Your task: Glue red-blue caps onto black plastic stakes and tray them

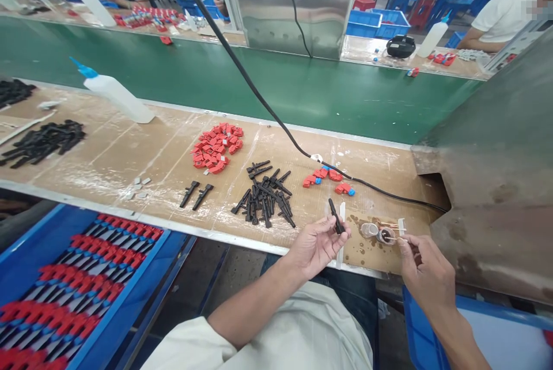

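Observation:
My left hand [314,248] pinches a small black plastic part [334,214], shaped like a toy gun, tilted above the bench front. A thin stick [393,238] is gripped between the thumb and fingertips of my right hand [427,272]. Its far end reaches into a small clear cup [386,236] with something dark inside; the tip itself cannot be made out. Touching that cup on the left is a round clear lid or second cup [369,230]. A heap of similar black parts [265,194] lies left of my hands, with two more parts [202,196] set apart from it.
Red pieces lie in a pile [217,148], and red-and-blue pieces [322,176] lie farther right. A black cable [259,93] crosses the bench [173,157]. A white bottle [121,99] leans left. A blue crate [147,266] holds rows of assembled parts. A metal panel [496,185] stands right. Other people sit opposite.

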`<control>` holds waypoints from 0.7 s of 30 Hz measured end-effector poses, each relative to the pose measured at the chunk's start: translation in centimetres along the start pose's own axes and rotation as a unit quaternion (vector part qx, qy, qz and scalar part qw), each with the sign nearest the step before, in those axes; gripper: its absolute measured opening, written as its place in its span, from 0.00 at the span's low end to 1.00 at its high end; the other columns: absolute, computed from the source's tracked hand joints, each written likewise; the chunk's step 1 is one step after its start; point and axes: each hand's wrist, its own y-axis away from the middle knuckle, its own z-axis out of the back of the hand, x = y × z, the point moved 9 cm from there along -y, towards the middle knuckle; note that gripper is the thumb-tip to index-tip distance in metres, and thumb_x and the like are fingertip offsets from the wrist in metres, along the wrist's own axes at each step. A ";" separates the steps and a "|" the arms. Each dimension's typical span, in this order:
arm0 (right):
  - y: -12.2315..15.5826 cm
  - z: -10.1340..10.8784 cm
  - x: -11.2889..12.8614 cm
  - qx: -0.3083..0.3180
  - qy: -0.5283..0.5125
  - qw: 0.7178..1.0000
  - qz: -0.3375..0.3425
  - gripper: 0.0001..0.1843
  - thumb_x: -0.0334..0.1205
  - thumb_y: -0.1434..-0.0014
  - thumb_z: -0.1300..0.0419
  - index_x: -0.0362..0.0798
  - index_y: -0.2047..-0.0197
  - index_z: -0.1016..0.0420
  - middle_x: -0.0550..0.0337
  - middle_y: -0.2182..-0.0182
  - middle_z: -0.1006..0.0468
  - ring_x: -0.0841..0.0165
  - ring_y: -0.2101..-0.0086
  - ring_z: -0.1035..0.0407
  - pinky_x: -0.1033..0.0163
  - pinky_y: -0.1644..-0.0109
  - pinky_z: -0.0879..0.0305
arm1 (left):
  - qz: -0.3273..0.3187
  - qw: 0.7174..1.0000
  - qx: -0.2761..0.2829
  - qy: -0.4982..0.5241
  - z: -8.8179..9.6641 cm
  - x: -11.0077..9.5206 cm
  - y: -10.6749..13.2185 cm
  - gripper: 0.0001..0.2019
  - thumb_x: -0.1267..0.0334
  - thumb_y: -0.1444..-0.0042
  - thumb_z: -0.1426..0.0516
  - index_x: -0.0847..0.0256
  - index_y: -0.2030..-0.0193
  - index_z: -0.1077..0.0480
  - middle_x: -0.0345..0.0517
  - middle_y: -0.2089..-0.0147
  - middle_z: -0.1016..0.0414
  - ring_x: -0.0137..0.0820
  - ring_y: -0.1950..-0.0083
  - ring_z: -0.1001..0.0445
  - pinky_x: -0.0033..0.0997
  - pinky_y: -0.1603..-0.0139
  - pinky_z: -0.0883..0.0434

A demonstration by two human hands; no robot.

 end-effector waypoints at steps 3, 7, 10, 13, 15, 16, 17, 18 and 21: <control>0.2 0.2 -1.0 0.004 -0.024 0.998 -0.056 0.14 0.50 0.30 0.44 0.51 0.63 0.26 0.58 0.71 0.22 0.66 0.74 0.30 0.60 0.67 0.35 | -0.016 0.998 0.039 -0.054 -0.6 0.1 0.2 0.04 0.73 0.44 0.34 0.68 0.67 0.25 0.46 0.67 0.23 0.29 0.65 0.20 0.23 0.62 0.23; 0.7 0.9 -1.9 -0.018 -0.058 0.993 -0.104 0.14 0.51 0.31 0.43 0.52 0.62 0.25 0.58 0.69 0.21 0.65 0.73 0.29 0.59 0.66 0.33 | -0.057 0.987 0.063 -0.133 -1.3 -0.1 0.1 0.12 0.67 0.53 0.27 0.69 0.68 0.23 0.45 0.69 0.25 0.24 0.69 0.26 0.18 0.71 0.31; 0.7 1.3 -1.5 -0.039 -0.063 0.993 -0.086 0.11 0.48 0.31 0.42 0.51 0.60 0.23 0.57 0.67 0.19 0.64 0.70 0.26 0.59 0.64 0.31 | -0.054 0.982 0.069 -0.166 -1.6 0.3 -0.1 0.17 0.62 0.59 0.25 0.70 0.68 0.23 0.45 0.70 0.26 0.20 0.73 0.32 0.18 0.76 0.38; 0.6 1.3 -0.2 -0.028 -0.077 0.996 -0.024 0.07 0.42 0.31 0.41 0.52 0.58 0.23 0.56 0.65 0.17 0.63 0.67 0.23 0.59 0.61 0.29 | -0.043 0.981 0.076 -0.175 -1.9 0.7 -0.4 0.19 0.61 0.61 0.24 0.69 0.68 0.23 0.44 0.70 0.26 0.19 0.75 0.35 0.18 0.79 0.42; 0.6 1.3 0.2 -0.025 -0.088 0.996 -0.007 0.07 0.41 0.32 0.41 0.53 0.59 0.22 0.56 0.65 0.17 0.63 0.67 0.22 0.59 0.61 0.28 | -0.040 0.981 0.075 -0.174 -1.8 0.8 -0.5 0.19 0.61 0.63 0.24 0.69 0.69 0.23 0.44 0.71 0.26 0.19 0.75 0.36 0.18 0.80 0.43; 0.7 1.4 0.0 -0.030 -0.089 0.995 -0.018 0.07 0.42 0.32 0.41 0.53 0.59 0.22 0.55 0.65 0.17 0.63 0.67 0.22 0.59 0.61 0.27 | -0.037 0.982 0.073 -0.173 -1.8 0.9 -0.6 0.19 0.61 0.63 0.24 0.69 0.69 0.23 0.44 0.71 0.26 0.19 0.75 0.36 0.18 0.80 0.43; 0.8 1.5 -0.3 -0.037 -0.090 0.994 -0.040 0.08 0.44 0.32 0.40 0.53 0.60 0.21 0.54 0.65 0.17 0.62 0.67 0.22 0.58 0.61 0.27 | -0.033 0.982 0.072 -0.172 -1.8 0.9 -0.6 0.19 0.61 0.63 0.24 0.69 0.68 0.23 0.44 0.71 0.26 0.19 0.75 0.35 0.18 0.80 0.43; 0.9 1.5 -0.9 -0.041 -0.098 0.992 -0.074 0.10 0.48 0.33 0.40 0.52 0.61 0.21 0.54 0.65 0.17 0.62 0.67 0.23 0.57 0.62 0.27 | -0.030 0.982 0.072 -0.173 -1.7 1.0 -0.7 0.19 0.61 0.63 0.24 0.69 0.68 0.23 0.44 0.71 0.26 0.19 0.75 0.35 0.17 0.80 0.42; 2.0 0.5 -3.8 -0.043 -0.193 0.951 -0.239 0.19 0.58 0.38 0.36 0.50 0.62 0.19 0.55 0.71 0.19 0.64 0.74 0.26 0.59 0.70 0.28 | -0.028 0.980 0.077 -0.182 -1.9 1.2 -0.7 0.18 0.61 0.62 0.25 0.68 0.68 0.23 0.43 0.71 0.25 0.19 0.75 0.34 0.16 0.80 0.41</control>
